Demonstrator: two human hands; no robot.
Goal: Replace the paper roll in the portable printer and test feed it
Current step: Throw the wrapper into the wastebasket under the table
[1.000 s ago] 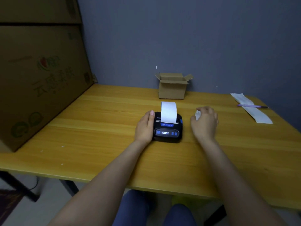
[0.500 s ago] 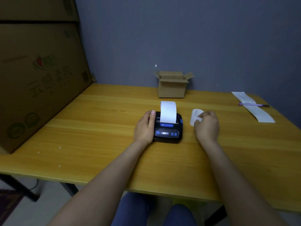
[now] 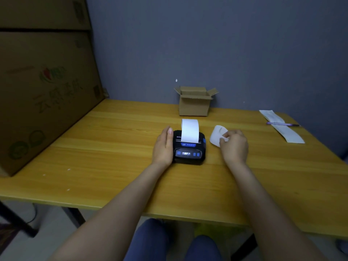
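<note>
Bare forearms, no sleeves; blue trousers [image 3: 150, 240] on 2 knees.

The large cardboard box [image 3: 47, 91] at the left carries big printed Chinese characters on its side; the first looks like 云, the others are too dim and slanted to read surely. Above them is a small red and green logo with more characters, not readable. Near the lower corner of the same side stand round green marks, also unclear. The printer [image 3: 189, 149] has a blue label under the paper slot and a small lit display between its buttons; the writing on both is too small to read.
</note>
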